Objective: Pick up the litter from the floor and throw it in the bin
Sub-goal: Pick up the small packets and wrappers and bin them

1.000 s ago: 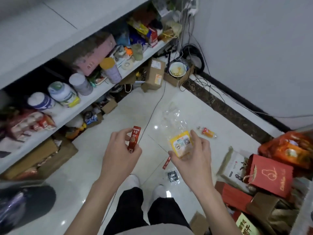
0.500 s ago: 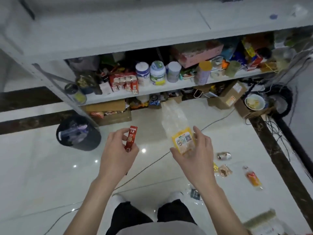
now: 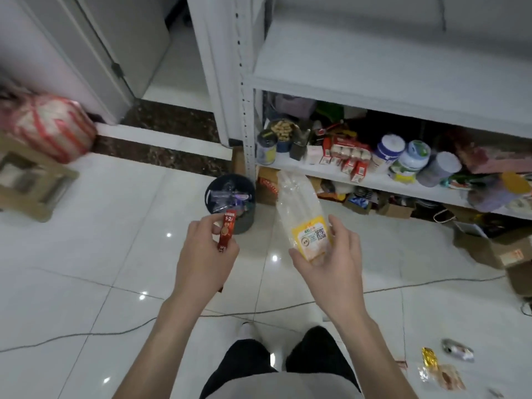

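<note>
Head view: left hand (image 3: 205,263) is pinching a red sachet (image 3: 227,234) upright, grip closed on its lower half between thumb and fingers. The sachet is sitting just in front of the bin (image 3: 245,223), overlapping its near rim in the frame.

Right hand (image 3: 331,263) is holding a clear plastic bag (image 3: 299,203) by its yellow-labelled bottom end, grip curled round it with thumb on one side and fingers on the other. The bag is standing tilted, just right of the bin.

The bin is sitting on the floor (image 3: 86,254) against the shelf (image 3: 374,180) post, with wrappers already showing inside.

More litter is lying on the floor well right of the bin and nearer the person: a gold wrapper (image 3: 429,357), a silver wrapper (image 3: 457,349) and clear wrappers (image 3: 443,377). A thin cable (image 3: 115,332) is running across the floor on the near side of the bin.
</note>
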`<state>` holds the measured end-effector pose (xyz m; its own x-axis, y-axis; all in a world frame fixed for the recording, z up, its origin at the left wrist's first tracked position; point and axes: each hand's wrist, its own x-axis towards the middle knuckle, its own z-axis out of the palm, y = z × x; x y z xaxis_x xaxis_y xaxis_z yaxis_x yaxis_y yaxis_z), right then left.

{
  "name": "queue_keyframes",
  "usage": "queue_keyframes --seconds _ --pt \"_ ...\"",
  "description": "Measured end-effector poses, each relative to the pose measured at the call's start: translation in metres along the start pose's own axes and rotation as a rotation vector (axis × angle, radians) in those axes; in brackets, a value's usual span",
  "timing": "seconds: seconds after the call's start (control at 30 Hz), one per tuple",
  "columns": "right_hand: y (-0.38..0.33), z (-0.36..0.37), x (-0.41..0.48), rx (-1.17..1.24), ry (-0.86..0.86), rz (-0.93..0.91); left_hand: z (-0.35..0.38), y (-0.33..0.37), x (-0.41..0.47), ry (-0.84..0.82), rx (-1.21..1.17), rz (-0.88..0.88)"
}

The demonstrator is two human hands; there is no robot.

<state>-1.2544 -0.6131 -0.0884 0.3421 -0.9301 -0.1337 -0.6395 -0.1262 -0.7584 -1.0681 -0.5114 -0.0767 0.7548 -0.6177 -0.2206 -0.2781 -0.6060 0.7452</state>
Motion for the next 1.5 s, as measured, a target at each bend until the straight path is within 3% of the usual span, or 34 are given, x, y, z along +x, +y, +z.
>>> queue_keyframes --seconds 0.33,0.8,1.13,1.5 --pt "-0.056 0.09 0.096 -0.008 -0.089 -0.057 -0.035 -0.037 0.108 0.065 -0.047 -0.088" --pt "-0.085 0.235 0.274 -0.087 -0.199 0.043 -0.008 -0.088 0.318 0.003 -0.062 -0.255" --pt "-0.003 0.379 0.327 -0.218 -0.238 0.321 0.073 -0.202 0.444 -0.151 -0.01 -0.324" --pt "0.09 0.512 0.402 -0.35 -0.231 0.413 0.14 -0.297 0.525 -0.203 -0.027 -0.342"
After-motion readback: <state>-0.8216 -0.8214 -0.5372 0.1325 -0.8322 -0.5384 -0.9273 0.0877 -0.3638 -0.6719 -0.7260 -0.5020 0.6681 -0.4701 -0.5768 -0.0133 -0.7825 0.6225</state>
